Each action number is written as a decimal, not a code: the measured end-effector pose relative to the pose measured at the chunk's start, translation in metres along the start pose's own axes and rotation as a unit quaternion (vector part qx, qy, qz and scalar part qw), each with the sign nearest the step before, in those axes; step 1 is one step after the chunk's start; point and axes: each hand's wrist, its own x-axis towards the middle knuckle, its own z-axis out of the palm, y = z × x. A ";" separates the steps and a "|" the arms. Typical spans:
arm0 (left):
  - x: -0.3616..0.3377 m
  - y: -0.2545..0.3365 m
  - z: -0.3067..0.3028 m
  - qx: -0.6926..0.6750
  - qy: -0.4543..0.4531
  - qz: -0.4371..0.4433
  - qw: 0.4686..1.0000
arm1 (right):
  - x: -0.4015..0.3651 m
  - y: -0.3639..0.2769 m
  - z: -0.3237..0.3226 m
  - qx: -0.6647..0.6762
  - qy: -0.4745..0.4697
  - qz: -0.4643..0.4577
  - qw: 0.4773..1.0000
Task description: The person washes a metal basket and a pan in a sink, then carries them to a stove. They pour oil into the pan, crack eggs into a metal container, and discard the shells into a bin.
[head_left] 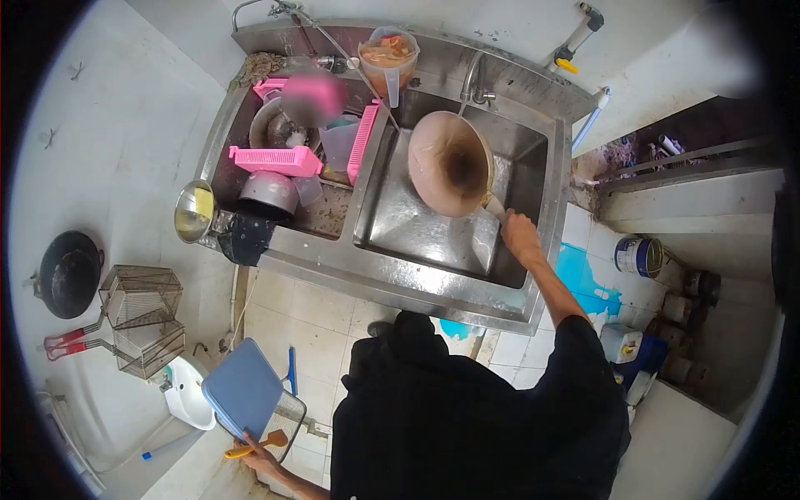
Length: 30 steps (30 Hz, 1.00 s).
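Observation:
My right hand (522, 237) is closed around the handle of a pale pan (432, 171), which has a dark brown patch. The pan is tilted over the right basin of the steel sink (400, 236), below the tap (473, 83). At the lower left, my left hand (260, 460) is closed on a spatula (277, 437) with a yellow handle and a brown head. That hand is beside the lower edge of a blue tray or lid (243, 385). Its fingertips are partly hidden.
Pink baskets (275, 160) and a metal pot (268, 193) occupy the left basin. A plastic jug (388, 58) stands on the sink's back ledge. A black wok (71, 275) and wire fry baskets (142, 297) hang on the left wall. Blue liquid (583, 279) is spread on the floor.

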 end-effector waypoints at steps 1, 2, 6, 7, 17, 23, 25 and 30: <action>0.000 -0.003 0.002 -0.007 0.002 -0.003 1.000 | 0.000 0.004 0.008 0.019 0.003 0.002 1.000; 0.000 -0.003 0.002 -0.006 0.002 0.005 1.000 | -0.002 0.007 0.017 0.039 0.003 0.004 0.999; 0.000 0.006 0.004 0.006 -0.004 0.025 1.000 | -0.005 -0.001 0.018 0.263 -0.103 -0.005 0.959; 0.000 0.008 0.004 0.011 -0.008 0.028 1.000 | -0.007 0.000 0.018 0.348 -0.164 0.040 0.922; -0.010 0.031 0.002 -0.053 0.021 0.060 0.997 | -0.088 0.003 -0.031 0.607 -0.430 0.136 0.654; -0.030 0.003 0.013 -0.096 0.019 -0.012 0.995 | -0.123 -0.023 -0.080 0.567 -0.459 0.106 0.676; -0.040 0.002 0.010 -0.080 0.015 -0.055 0.995 | -0.123 -0.034 -0.090 0.575 -0.473 0.075 0.663; -0.079 -0.030 0.006 -0.098 0.083 -0.097 0.987 | -0.110 -0.063 -0.088 0.637 -0.542 0.036 0.547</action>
